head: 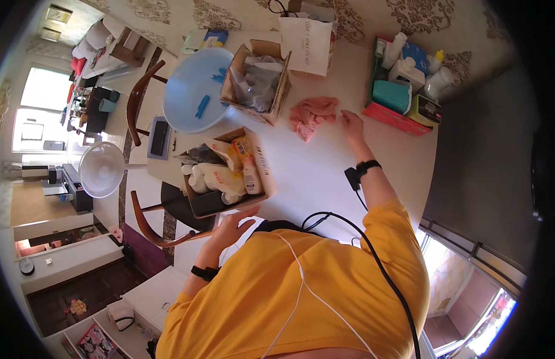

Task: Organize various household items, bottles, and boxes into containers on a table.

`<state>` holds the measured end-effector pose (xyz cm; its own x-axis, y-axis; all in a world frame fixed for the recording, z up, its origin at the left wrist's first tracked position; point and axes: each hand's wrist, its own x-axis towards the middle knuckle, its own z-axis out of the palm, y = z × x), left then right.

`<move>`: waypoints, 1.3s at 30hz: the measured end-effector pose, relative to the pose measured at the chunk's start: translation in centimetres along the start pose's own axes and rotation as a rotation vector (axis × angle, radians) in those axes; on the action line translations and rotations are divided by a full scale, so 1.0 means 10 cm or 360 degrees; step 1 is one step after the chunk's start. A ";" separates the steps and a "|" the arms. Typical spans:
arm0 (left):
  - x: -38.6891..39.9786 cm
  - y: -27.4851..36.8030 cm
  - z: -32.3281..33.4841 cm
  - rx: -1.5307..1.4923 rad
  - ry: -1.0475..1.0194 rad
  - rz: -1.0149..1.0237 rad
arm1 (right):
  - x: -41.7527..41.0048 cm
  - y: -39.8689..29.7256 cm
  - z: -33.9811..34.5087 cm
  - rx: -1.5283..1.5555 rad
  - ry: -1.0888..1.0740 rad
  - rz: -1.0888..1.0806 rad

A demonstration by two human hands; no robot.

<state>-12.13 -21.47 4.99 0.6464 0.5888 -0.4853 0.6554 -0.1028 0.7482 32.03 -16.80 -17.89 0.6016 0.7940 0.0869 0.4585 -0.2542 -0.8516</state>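
My right hand is over the white table, just right of a crumpled pink cloth. Its fingers are slightly bent and hold nothing that I can see. Beside the near edge of an open cardboard box is my left hand, empty, with the thumb apart from the fingers. Whether it touches the box, I cannot tell. White bottles, a lotion bottle and plastic-wrapped packets fill that box. Both wrists wear black bands.
A light-blue basin holding blue clips stands at the left. Behind the cloth are a second cardboard box and a white paper bag. A red-green box of bottles stands right. A black cable crosses my sleeve.
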 end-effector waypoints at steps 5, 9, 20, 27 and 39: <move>-0.07 -0.06 0.05 -0.0054 0.0061 -0.0041 | 0.41 -0.27 0.13 -0.0914 -0.0092 -0.0178; -0.12 -0.08 0.03 -0.0043 0.0168 -0.0080 | 0.61 -0.72 -0.03 -0.1189 -0.0226 -0.0077; 0.00 -0.05 0.06 0.0071 0.0175 -0.0064 | 0.66 -0.04 0.16 -0.1489 -0.0127 -0.0343; 0.01 -0.11 0.09 0.0090 0.0164 -0.0033 | 0.10 -0.06 0.02 -0.1524 -0.0121 -0.0466; -0.04 -0.16 0.09 0.0000 0.0108 -0.0053 | -1.39 -0.13 -0.50 -0.1411 -0.0363 -0.0141</move>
<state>-13.13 -22.22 3.58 0.5965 0.6447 -0.4781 0.6760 -0.0825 0.7323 26.32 -30.26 -15.37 0.4403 0.8964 -0.0512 0.8869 -0.4431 -0.1306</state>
